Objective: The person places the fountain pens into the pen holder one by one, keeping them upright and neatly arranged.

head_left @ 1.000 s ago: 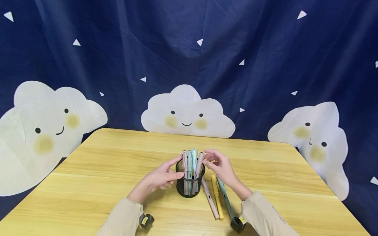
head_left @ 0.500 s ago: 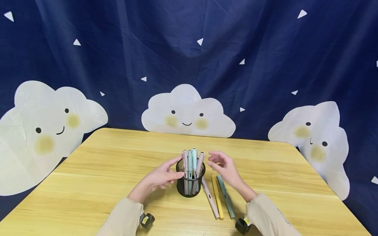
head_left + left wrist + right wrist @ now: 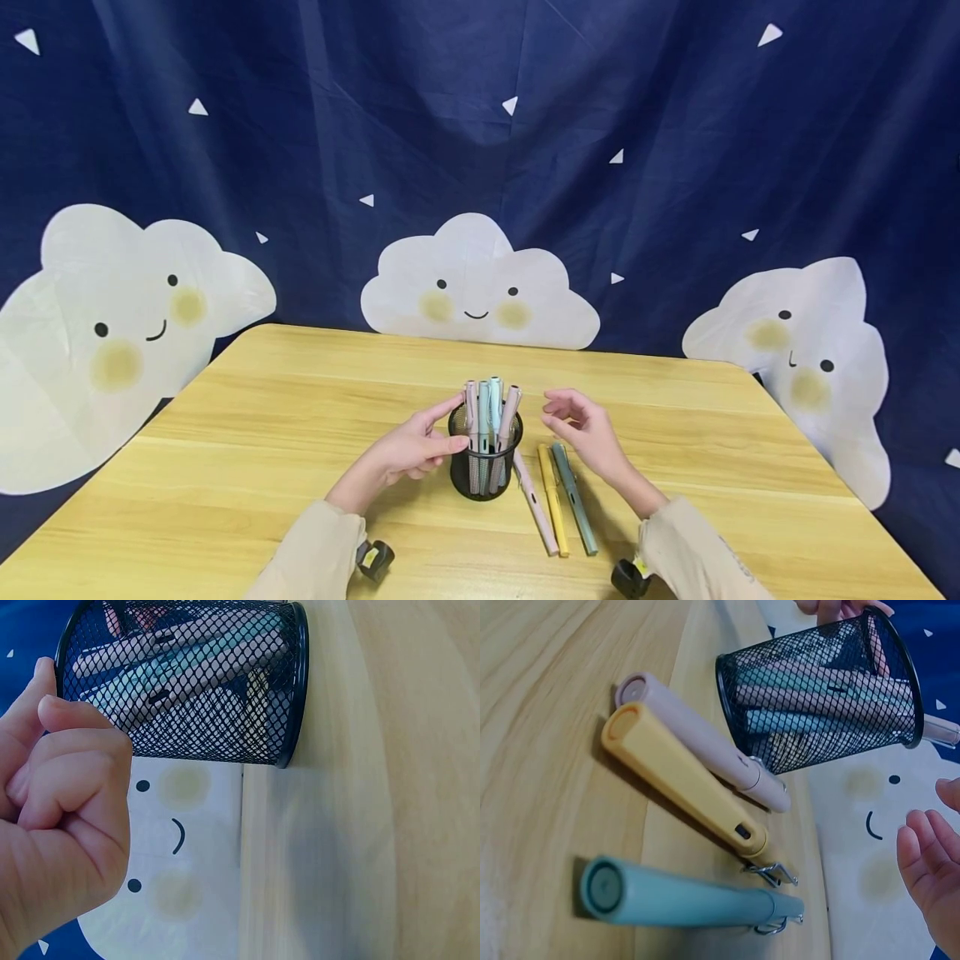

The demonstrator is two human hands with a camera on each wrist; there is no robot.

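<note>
Black wire-mesh pen cup (image 3: 484,467) stands mid-table, steadied by the left hand (image 3: 408,452), thumb and fingers curled against its rim. Right hand (image 3: 588,433) hovers beside the cup, fingers loosely spread, empty, above three capped pens (image 3: 555,500).

Pink pen (image 3: 705,742), yellow pen (image 3: 682,780), teal pen (image 3: 682,900) flat on table (image 3: 547,697); mesh cup (image 3: 817,694) beside them; right hand (image 3: 934,862) empty.
</note>
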